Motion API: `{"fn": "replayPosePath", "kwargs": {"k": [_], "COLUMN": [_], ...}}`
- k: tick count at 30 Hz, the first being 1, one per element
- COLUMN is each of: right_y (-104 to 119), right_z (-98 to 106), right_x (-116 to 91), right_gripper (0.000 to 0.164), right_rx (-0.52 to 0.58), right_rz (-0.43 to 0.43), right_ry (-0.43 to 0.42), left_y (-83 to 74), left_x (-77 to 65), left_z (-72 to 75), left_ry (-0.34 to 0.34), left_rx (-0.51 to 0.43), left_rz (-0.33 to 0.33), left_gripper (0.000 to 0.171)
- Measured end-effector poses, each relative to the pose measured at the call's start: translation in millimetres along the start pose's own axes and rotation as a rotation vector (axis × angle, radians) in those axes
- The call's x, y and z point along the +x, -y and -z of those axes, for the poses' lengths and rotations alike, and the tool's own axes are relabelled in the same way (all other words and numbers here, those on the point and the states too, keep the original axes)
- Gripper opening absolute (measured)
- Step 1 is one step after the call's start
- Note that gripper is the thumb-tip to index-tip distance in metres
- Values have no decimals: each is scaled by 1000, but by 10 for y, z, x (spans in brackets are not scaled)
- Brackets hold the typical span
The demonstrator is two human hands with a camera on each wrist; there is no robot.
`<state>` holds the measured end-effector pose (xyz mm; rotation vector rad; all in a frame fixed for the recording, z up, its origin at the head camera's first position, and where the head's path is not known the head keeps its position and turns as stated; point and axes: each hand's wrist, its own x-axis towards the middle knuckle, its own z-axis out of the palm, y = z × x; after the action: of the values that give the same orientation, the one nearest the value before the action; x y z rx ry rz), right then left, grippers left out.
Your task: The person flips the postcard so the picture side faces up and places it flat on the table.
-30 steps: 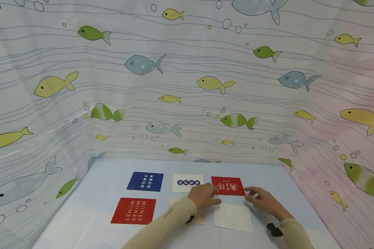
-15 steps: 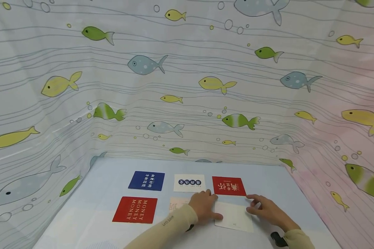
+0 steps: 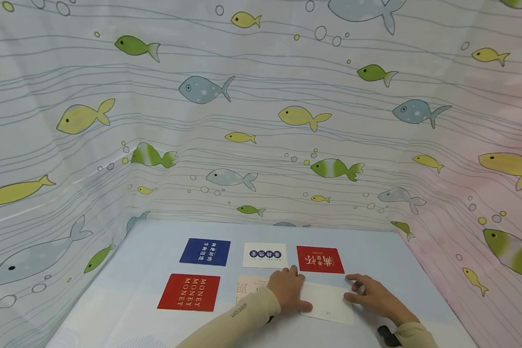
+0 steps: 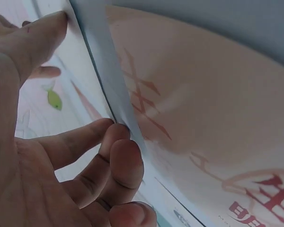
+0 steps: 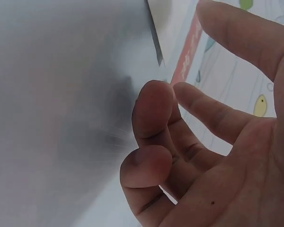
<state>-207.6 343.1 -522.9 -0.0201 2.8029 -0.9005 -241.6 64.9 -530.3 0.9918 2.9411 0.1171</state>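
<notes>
A nearly blank white card (image 3: 327,300) lies flat in the near row, at its right end. My left hand (image 3: 287,291) is at its left edge, the thumb (image 4: 49,30) touching the card and the fingers extended or loosely bent. Part of a peach card (image 3: 246,286) with red characters is hidden beneath the left hand and sleeve. Across from it, my right hand (image 3: 377,297) has its thumb at the white card's right edge, with the other fingers (image 5: 149,111) loosely bent. Just beyond both hands lies a red card (image 3: 319,259) with white characters.
On the pale table (image 3: 126,270) lie a blue card (image 3: 205,252), a white card with blue circles (image 3: 264,255) and a red MONEY card (image 3: 189,292). All sit apart in two rows. A fish-patterned curtain (image 3: 261,121) encloses the back and sides.
Both hands have come back from the red card's edges toward me, to the sides of the blank white card. The cards stay in their two rows.
</notes>
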Motion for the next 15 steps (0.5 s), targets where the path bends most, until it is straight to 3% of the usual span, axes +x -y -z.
{"fn": "replayPosePath", "kwargs": {"k": [15], "right_y": [18], "right_z": [-70], "right_x": [14], "right_gripper": [67], "right_rx": [-51], "right_rz": [-19], "right_ry": [-4], "left_y": [-31], "left_x": [-19], "left_z": [75], "left_ry": [11], "left_rx": [25], "left_rz": [0], "left_gripper": [75]}}
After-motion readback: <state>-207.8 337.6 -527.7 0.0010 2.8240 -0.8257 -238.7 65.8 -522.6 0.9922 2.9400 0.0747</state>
